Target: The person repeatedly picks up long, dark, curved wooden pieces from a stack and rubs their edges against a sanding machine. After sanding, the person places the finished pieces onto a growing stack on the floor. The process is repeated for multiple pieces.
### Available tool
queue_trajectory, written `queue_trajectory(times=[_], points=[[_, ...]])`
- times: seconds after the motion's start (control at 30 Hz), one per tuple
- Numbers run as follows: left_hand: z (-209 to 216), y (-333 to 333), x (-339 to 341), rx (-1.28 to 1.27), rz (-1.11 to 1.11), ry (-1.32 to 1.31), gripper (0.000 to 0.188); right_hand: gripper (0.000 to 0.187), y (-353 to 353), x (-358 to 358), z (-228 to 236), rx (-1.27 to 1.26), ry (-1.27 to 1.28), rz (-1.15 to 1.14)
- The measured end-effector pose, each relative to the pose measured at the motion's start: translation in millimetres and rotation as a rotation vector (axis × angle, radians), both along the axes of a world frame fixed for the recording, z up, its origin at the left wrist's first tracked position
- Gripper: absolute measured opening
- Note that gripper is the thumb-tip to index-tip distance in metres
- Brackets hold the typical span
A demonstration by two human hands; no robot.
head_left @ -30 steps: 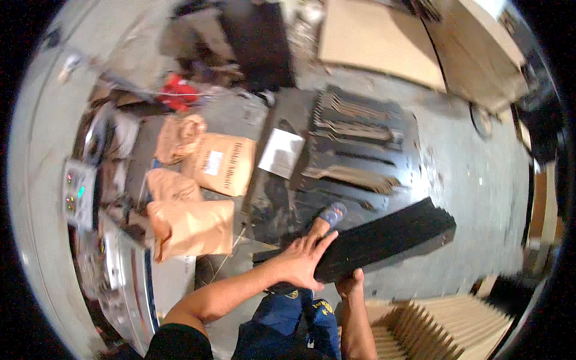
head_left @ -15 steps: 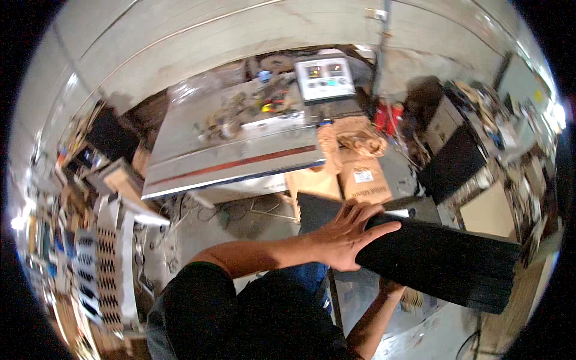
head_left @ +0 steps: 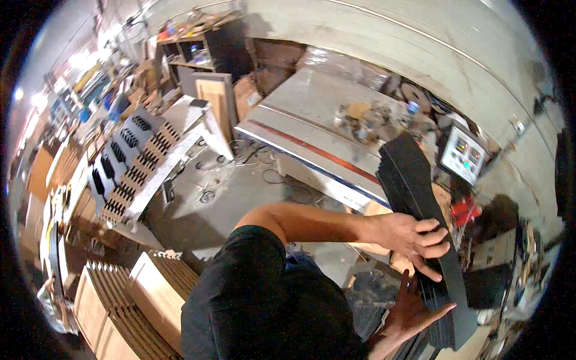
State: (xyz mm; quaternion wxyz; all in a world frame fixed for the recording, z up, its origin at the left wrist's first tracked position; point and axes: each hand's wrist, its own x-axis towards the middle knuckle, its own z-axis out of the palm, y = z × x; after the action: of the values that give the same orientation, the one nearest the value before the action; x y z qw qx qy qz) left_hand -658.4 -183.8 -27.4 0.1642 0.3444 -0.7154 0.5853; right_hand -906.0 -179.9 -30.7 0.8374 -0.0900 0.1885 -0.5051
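A stack of long, narrow black boards (head_left: 411, 174) stands tilted up in front of me on the right. My left hand (head_left: 414, 240) wraps its fingers over the middle of the stack. Lower down, my right hand (head_left: 411, 315) grips the same stack near its bottom end, thumb laid across the boards. Several thin layers show along the stack's left edge. The bottom fingers of my right hand are hidden behind it.
Beyond the stack is a large metal-topped machine table (head_left: 324, 114) with a red strip. A control box (head_left: 463, 153) stands at its right. White panels with rows of black-slotted wooden pieces (head_left: 135, 174) are on the left; stacked wooden panels (head_left: 99, 306) stand lower left. Cables (head_left: 264, 159) lie on the floor.
My view has turned to the left. The stack has swung from lying nearly level to standing steeply, and my left hand has shifted from its near end to its middle.
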Motion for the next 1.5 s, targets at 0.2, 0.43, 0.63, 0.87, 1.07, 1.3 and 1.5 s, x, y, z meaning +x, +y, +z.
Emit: queue_trajectory(times=[0.2,0.43,0.63,0.87,1.07,1.3,1.5], points=[[-24.0,56.1,112.9,0.165,0.025,0.163,0.083,0.079,26.3,107.8,3.0,-0.164,0.107,0.156],[-48.2,87.5,230.1,0.095,0.117,0.235,0.074,0.089,48.8,240.7,11.8,-0.291,0.256,0.179],[-59.2,118.5,279.1,0.104,0.199,0.180,0.070,0.091,54.6,318.6,5.7,-0.334,0.594,0.114],[-69.0,109.4,299.2,0.088,0.336,-0.019,0.076,0.070,0.3,351.3,-54.5,-0.067,0.214,0.422],[-74.7,62.3,311.4,0.180,0.376,-0.149,0.079,0.077,-42.9,369.7,-79.8,0.054,0.183,0.390],[-52.1,-28.6,318.3,0.104,0.380,-0.242,0.073,0.074,-133.9,375.4,-77.9,0.074,0.127,0.303],[-29.0,-50.7,334.8,0.097,0.278,0.242,0.084,0.071,-209.5,379.0,-52.9,-0.090,0.089,0.404]])
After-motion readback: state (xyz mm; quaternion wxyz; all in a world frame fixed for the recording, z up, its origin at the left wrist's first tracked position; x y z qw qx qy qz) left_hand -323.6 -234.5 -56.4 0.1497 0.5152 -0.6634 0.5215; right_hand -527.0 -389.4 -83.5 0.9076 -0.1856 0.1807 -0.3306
